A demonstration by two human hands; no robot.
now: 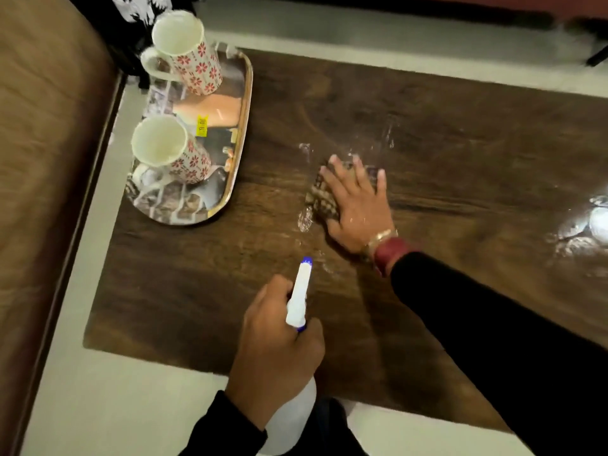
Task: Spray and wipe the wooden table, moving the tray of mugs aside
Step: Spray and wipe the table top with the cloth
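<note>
A dark wooden table [427, 126] fills the view. My right hand [357, 202] lies flat, fingers spread, pressing a brown checked cloth [320, 195] onto the wet middle of the tabletop. My left hand [274, 350] grips a white spray bottle [297, 297] with a blue nozzle tip, held over the near edge and pointing toward the cloth. At the table's left end sits an oval tray [241, 133] carrying two white mugs with red flowers, one at the far end [184, 51] and one nearer [167, 149].
Wet streaks and droplets shine on the wood around the cloth and at the right edge [585, 225]. A brown bed or couch surface [42, 159] runs along the left. Pale floor [131, 406] surrounds the table.
</note>
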